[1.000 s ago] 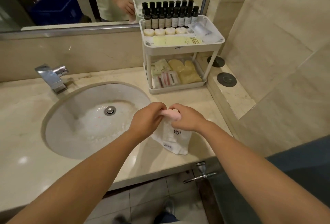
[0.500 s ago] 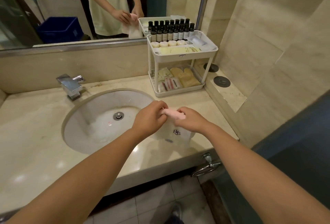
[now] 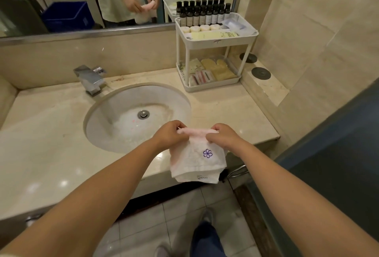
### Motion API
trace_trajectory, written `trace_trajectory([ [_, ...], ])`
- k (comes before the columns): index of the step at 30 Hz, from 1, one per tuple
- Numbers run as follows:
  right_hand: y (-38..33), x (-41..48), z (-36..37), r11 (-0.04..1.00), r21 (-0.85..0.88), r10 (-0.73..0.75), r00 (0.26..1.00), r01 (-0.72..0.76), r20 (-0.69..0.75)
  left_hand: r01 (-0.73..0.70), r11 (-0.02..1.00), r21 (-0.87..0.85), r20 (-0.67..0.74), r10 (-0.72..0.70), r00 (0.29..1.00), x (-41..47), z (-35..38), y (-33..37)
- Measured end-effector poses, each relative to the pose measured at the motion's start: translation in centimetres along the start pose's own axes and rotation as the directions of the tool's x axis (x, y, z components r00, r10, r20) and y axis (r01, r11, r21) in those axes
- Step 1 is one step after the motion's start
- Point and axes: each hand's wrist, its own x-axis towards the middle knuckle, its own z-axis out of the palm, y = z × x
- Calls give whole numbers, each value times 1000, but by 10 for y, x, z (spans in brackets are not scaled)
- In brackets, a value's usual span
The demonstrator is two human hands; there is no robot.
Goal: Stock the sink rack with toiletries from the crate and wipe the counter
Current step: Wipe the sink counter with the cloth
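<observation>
While we're holding the cloth (image 3: 198, 158) up over the front edge of the surface (image 3: 51, 139), both hands are pinching its top edge: left hand (image 3: 169, 134) clenched on the left corner, right hand (image 3: 223, 137) clenched on the right, w/ the rolled pink hem stretched between them. The rest is hanging free below, folded in layers, a purple flower stitched on the front & a small label at the bottom edge. We're judging it as light, soft & floppy, prob. terry, so no risk of breaking or slipping, but it's going to sag & unfold wherever we aren't gripping. For wiping, a bunched or flat-palm hold in the middle should be working better than these two corner pinches, which give no pressure on the marble. We can't tell if it's damp. The rack (image 3: 217, 41) is standing at the back right of the surface, well apart from the cloth; its top tier is carrying dark bottles (image 3: 203, 15), round soaps & packets, its lower tier sachets, so stocking is looking done or nearly so. The basin (image 3: 131, 117) is sitting just behind the hands, tap (image 3: 90, 78) at back left. The crate (image 3: 67, 15) is showing only in the mirror.
</observation>
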Motion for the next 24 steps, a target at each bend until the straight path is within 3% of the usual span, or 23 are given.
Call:
trace_trajectory([
  [5, 10, 17, -2, 998, -68, -3, 1000, 2, -22, 78, 995, 58, 16, -79, 997, 14, 5, -5],
  [9, 14, 41, -11, 995, -93, -57, 992, 47, -109, 93, 991, 92, -83, -86, 993, 37, 13, -1],
  [13, 23, 67, -18, 975, -214, -92, 986, 60, -140, 32, 932, 360, -168, 31, 985, 53, 29, -1],
  [16, 33, 76, -13, 925, -362, -148, 987, 114, -68, -60, 880, 471, -64, 102, 993, 56, 52, -11],
  [19, 44, 76, 8, 846, -490, -196, 977, 213, 85, -135, 773, 620, 109, 85, 990, 55, 80, -26],
  [22, 59, 69, 33, 737, -621, -150, 961, 265, 231, -106, 716, 690, 111, 40, 993, 48, 97, -44],
  [24, 69, 65, 44, 713, -653, -119, 962, 254, 245, -116, 701, 704, 89, 75, 993, 45, 103, -53],
])
